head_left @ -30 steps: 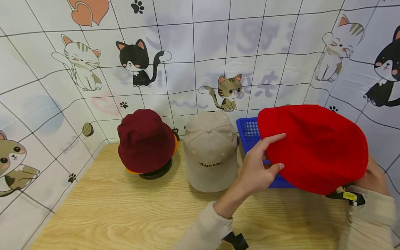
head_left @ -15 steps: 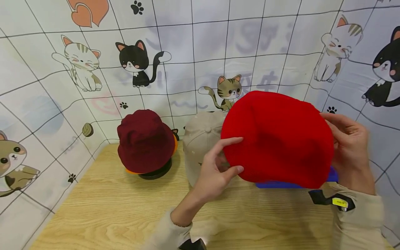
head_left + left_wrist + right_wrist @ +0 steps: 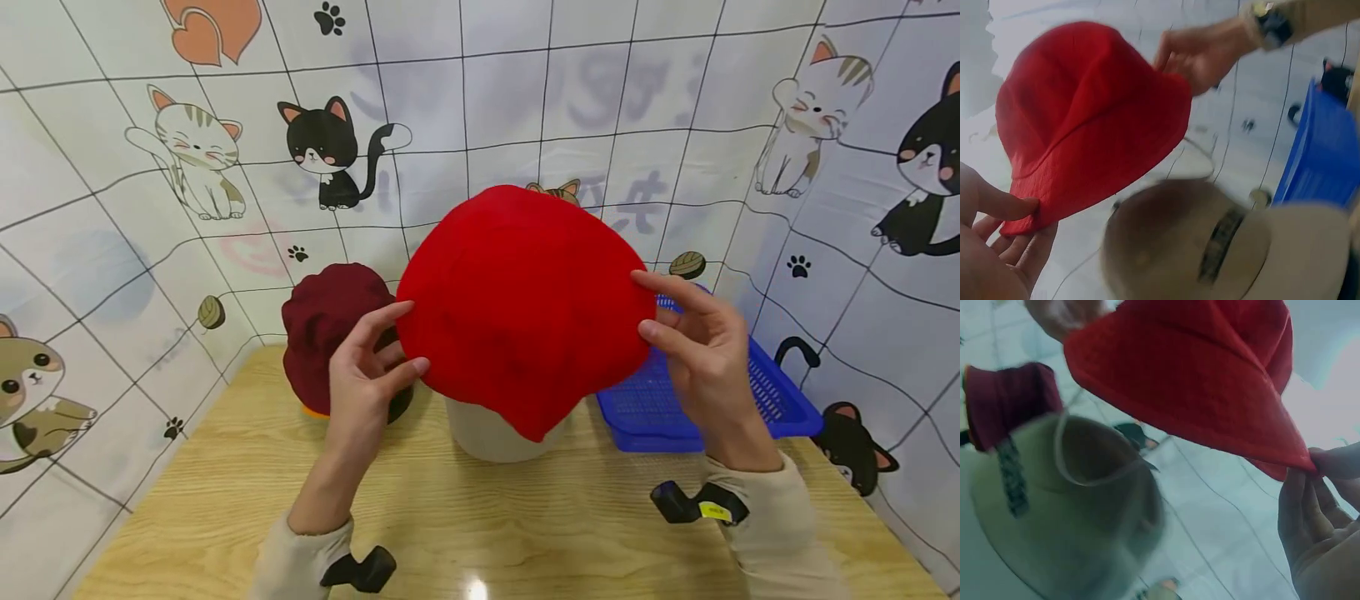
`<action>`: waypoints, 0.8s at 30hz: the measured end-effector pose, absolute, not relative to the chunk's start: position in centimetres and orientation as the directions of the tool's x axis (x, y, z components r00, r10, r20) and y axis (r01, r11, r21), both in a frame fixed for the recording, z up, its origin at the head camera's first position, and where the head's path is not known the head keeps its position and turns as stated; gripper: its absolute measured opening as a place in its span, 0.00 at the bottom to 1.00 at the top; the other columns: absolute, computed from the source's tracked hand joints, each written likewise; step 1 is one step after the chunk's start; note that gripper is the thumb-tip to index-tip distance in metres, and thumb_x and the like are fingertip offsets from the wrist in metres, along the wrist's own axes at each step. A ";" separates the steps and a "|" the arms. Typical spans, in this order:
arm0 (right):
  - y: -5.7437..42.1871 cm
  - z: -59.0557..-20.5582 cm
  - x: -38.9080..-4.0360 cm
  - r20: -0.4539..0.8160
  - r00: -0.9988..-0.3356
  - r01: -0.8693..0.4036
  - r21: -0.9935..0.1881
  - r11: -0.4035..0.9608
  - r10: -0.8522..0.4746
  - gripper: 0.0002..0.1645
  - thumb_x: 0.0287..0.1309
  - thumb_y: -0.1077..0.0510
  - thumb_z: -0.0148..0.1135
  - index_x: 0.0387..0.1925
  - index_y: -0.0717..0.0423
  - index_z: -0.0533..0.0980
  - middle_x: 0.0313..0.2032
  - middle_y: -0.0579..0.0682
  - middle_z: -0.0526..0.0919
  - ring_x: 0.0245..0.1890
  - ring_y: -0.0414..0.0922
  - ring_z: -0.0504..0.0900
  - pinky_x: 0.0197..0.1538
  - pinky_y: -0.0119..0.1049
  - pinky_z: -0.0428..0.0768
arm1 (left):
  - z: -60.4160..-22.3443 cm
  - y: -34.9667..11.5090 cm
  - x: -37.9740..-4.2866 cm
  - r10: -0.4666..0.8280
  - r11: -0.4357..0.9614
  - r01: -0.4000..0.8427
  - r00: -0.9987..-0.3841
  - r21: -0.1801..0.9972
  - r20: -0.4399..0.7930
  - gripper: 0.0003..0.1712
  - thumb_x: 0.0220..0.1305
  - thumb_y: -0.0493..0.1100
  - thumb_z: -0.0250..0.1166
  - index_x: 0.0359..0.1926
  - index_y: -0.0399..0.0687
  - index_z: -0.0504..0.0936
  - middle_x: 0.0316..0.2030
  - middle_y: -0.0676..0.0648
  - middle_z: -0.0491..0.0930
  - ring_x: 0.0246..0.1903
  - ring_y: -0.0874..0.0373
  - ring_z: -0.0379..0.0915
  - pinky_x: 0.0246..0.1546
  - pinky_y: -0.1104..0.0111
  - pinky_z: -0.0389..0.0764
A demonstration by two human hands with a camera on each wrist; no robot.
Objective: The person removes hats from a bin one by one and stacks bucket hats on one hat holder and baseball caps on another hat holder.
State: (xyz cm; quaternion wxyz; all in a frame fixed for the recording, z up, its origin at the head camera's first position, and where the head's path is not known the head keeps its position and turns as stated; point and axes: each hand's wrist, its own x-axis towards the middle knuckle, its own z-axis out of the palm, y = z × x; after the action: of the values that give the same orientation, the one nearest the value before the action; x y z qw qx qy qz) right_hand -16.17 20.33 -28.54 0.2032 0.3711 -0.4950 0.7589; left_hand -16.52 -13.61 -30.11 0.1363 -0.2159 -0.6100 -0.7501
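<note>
A red bucket hat [image 3: 525, 300] is held up between both hands, crown uppermost, above a beige baseball cap [image 3: 498, 432] that it mostly covers in the head view. My left hand [image 3: 363, 379] pinches the brim at its left side between thumb and fingers. On the opposite side my right hand [image 3: 705, 358] pinches the brim the same way. In the left wrist view the beige cap [image 3: 1179, 244] lies below the red hat [image 3: 1097, 119], with a gap between them. A thin pale cord loop hangs under the red brim in the right wrist view.
To the left, a maroon bucket hat [image 3: 322, 333] sits over an orange-edged item on a dark base. A blue plastic basket [image 3: 652, 408] stands at the right on the wooden table [image 3: 525, 525]. Behind is a wall covering [image 3: 435, 125] with cat drawings.
The red hat has moved left from over the blue basket to above the beige cap and turned more level. Both hands moved left with it, uncovering the basket.
</note>
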 end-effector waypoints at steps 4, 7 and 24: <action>17.1 -29.0 -16.4 0.756 -0.653 -0.710 -0.635 -0.304 -0.053 0.26 0.61 0.84 0.52 0.56 0.68 0.81 0.52 0.54 0.85 0.42 0.45 0.92 0.49 0.34 0.89 | -29.8 -16.7 -17.3 -0.030 -0.262 0.468 -0.878 0.844 0.478 0.30 0.64 0.20 0.62 0.67 0.35 0.74 0.58 0.45 0.80 0.42 0.58 0.88 0.44 0.68 0.89; 14.8 -29.1 -16.7 0.745 -0.667 -0.724 -0.649 -0.234 -0.002 0.22 0.61 0.82 0.58 0.49 0.63 0.85 0.46 0.50 0.86 0.38 0.41 0.90 0.48 0.31 0.88 | -29.5 -18.5 -17.9 -0.085 -0.361 0.456 -0.885 0.814 0.458 0.29 0.65 0.21 0.62 0.67 0.35 0.75 0.56 0.44 0.83 0.37 0.57 0.87 0.40 0.71 0.89; 3.8 -29.1 -16.2 0.605 -0.757 -0.629 -0.777 0.025 -0.248 0.39 0.66 0.69 0.63 0.76 0.52 0.66 0.76 0.45 0.64 0.48 0.46 0.89 0.50 0.35 0.88 | -30.7 -25.3 -21.0 -0.356 -0.685 0.455 -0.890 0.569 0.284 0.15 0.66 0.17 0.55 0.42 0.37 0.76 0.37 0.43 0.82 0.16 0.55 0.68 0.12 0.76 0.67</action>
State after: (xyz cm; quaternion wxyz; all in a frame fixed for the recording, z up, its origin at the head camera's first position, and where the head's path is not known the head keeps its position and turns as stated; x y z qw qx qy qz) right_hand -16.24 3.79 -29.06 0.1526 0.3136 -0.6994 0.6239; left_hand -20.99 -25.29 -30.72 0.2217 -0.0756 -0.3292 -0.9148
